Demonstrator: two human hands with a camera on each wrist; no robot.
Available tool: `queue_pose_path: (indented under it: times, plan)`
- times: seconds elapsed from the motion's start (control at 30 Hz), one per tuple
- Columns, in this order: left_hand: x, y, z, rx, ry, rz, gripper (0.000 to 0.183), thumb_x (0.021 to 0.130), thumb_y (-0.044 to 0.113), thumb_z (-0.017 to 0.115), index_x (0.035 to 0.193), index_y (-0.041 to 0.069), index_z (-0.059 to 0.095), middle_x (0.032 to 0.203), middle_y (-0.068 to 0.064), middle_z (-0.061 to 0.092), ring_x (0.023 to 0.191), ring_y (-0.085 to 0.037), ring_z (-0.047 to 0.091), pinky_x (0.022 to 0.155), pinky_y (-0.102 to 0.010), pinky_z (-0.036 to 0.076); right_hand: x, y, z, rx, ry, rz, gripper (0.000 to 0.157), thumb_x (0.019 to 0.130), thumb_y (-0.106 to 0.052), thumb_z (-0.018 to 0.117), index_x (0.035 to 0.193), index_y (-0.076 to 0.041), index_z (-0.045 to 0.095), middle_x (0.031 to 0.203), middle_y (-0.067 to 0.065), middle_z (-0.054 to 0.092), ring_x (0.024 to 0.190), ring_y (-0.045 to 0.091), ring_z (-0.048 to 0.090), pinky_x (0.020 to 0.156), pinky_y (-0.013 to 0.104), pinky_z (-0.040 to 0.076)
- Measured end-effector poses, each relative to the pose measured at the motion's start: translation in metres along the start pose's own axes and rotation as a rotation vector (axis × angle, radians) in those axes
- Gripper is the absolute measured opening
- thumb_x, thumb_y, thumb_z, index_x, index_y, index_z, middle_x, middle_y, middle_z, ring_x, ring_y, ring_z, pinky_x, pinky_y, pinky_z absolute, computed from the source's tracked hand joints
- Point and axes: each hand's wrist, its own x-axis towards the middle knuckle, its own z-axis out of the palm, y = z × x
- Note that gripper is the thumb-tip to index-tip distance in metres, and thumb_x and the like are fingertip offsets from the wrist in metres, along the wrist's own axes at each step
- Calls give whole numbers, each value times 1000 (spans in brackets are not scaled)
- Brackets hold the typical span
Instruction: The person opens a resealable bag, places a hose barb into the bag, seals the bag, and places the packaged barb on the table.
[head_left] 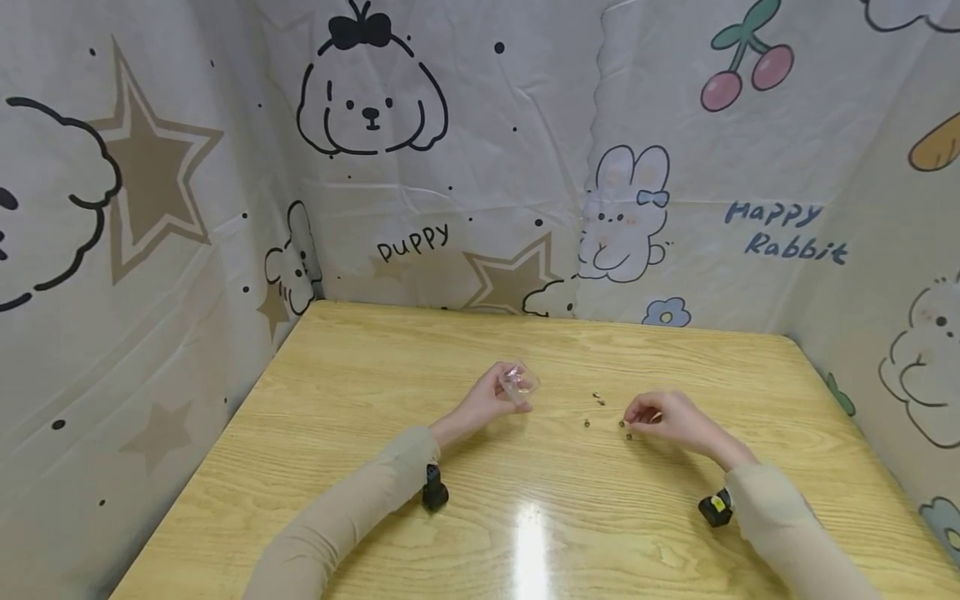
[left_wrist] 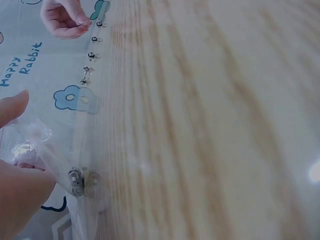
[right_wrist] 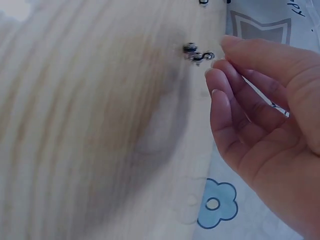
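My left hand [head_left: 491,398] grips a small clear plastic container [head_left: 521,382] above the table, thumb on one side and fingers on the other. In the left wrist view a shiny metal piece [left_wrist: 76,181] shows at the lower part of the clear plastic. My right hand [head_left: 670,419] is low over the table with fingers bent and thumb near the index finger. By its fingertips lie small metal pieces [right_wrist: 197,56], too small to name surely. A gap shows between thumb and index, with nothing plainly held.
More small metal pieces, one [head_left: 587,423] alone and two [head_left: 598,399] close together, lie on the wooden table [head_left: 360,375] between the hands. Printed cloth [head_left: 465,183] hangs around the back and sides. Each sleeve has a black wrist camera [head_left: 434,489].
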Motion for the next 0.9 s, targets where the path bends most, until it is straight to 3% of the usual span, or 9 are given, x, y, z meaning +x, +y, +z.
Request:
queue_pose_path:
  times: [0.37,0.9]
  plan:
    - [-1,0,-1,-13,3,-8,61,88,2,73,140,3,42,140,-19,55,133,-34,52,113,-43,45,-7,7,11,-9,4,-31,7,84,-8,77,88,-9,72,85,2,73,73,-2,60,65,18,54]
    - [-1,2,-1,-20,24,-20,63,86,5,75,140,6,43,139,-17,54,136,-34,50,114,-44,44,0,5,11,-85,-25,26,7,91,-16,71,89,-9,73,83,-4,72,70,-6,55,62,18,51]
